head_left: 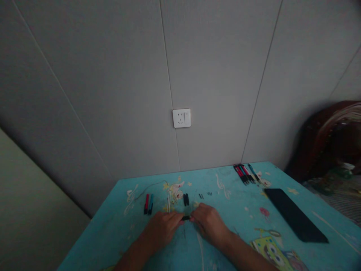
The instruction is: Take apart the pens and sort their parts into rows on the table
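My left hand [163,227] and my right hand [208,222] meet low over the turquoise cartoon-printed tabletop [242,210], and between their fingertips I hold a short black pen part [185,218], lying level, pinched at its left end by my left fingers and at its right end by my right fingers. Both hands are closed on it, knuckles up, wrists resting near the table's front edge; how tightly each finger presses I cannot make out in this dim light. Just beyond my hands lie two small black caps [185,199] side by side, and a little to their right a few tiny black bits [201,196], too small to tell apart. To the left of those sit thin pale refill tubes [169,201], and further left a red pen barrel [146,203] beside a blue pen barrel [150,203], both pointing away from me. At the far right corner of the table rests a bunch of assembled red, black and blue pens [246,174]. Well off to my right lies a flat black rectangular slab [295,214], set at a slant. On the grey panelled wall [113,94] behind the table is a white socket with a switch [181,118].
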A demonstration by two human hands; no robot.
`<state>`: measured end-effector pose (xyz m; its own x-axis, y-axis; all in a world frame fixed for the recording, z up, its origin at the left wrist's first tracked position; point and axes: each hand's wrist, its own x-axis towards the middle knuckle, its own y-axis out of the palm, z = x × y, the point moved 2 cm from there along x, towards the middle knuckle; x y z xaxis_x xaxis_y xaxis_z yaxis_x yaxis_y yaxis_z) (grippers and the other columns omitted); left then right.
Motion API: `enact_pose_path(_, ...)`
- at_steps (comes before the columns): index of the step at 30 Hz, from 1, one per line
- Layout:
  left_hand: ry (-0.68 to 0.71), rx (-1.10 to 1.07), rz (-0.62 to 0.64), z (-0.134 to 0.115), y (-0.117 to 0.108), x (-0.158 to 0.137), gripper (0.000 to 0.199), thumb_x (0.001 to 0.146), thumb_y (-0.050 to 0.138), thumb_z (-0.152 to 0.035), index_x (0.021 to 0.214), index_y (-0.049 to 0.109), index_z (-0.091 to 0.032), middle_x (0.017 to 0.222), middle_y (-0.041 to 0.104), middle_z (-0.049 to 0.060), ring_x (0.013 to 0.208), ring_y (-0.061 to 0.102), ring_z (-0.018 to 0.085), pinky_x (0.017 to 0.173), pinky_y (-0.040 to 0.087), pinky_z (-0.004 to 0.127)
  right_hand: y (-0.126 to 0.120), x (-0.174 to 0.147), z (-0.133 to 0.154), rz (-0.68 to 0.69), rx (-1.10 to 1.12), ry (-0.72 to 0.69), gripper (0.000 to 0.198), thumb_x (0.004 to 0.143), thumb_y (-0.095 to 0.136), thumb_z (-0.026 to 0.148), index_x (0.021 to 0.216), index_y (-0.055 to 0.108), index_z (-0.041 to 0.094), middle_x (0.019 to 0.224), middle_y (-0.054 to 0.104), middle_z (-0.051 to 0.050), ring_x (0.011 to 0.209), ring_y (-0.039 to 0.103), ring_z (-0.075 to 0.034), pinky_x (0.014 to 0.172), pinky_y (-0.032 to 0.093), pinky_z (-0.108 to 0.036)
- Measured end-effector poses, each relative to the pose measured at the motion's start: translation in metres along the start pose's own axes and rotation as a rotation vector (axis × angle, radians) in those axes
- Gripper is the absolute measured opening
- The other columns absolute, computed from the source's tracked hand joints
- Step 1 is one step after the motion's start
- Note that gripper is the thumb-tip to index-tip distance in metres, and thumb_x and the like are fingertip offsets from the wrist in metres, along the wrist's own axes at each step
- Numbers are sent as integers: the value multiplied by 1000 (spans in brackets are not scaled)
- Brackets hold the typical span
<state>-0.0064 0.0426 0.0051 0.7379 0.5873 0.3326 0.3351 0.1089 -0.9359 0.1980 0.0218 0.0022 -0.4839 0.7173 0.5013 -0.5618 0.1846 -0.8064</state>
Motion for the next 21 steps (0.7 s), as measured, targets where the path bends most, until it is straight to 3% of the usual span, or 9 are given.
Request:
enact_pose_path(4, -16, -169, 37, 1, -4, 15, 21, 98, 43, -25, 96, 64, -21, 84, 69, 1, 77, 67, 16, 71, 50, 26, -11, 1, -7, -29, -92, -58, 21, 97, 53, 25, 79, 61, 20, 72, 64, -3, 76, 56, -18, 72, 42, -29)
enact_pose_path(8, -68, -230, -11, 3, 10, 11, 21, 99, 43, -26, 100, 64, -22, 86, 70, 0, 78, 67, 14, 74, 52, 24, -8, 1, -6, -6, -193, -61, 16, 95, 57, 29, 83, 61, 19, 76, 64, -3, 80, 56, -19, 74, 43, -30)
enact_pose_path(14, 45, 52, -203, 11, 17, -9, 22, 98, 46, -28, 108, 64, -20, 87, 69, 4, 76, 67, 15, 72, 54, 26, -4, 2, 10, 100, -144, 53, 16, 98, 49, 26, 92, 62, 19, 83, 66, -4, 81, 59, -19, 79, 45, -30)
enact_pose_path(18, 162, 154, -200, 7, 12, -15, 26, 98, 42, -17, 114, 62, -19, 86, 69, 4, 76, 66, 16, 72, 53, 29, -1, -3, 15, 180, 28, 158, 29, 103, 36, 27, 87, 58, 19, 79, 66, -1, 72, 61, -14, 70, 45, -24)
enact_pose_path(21, 157, 171, -192, 2, 11, -13, 24, 98, 44, -20, 115, 62, -18, 85, 69, 4, 76, 67, 17, 70, 53, 29, 4, -7, 12, 190, 129, 254, 34, 104, 31, 28, 84, 56, 20, 74, 64, 1, 64, 60, -12, 61, 42, -22)
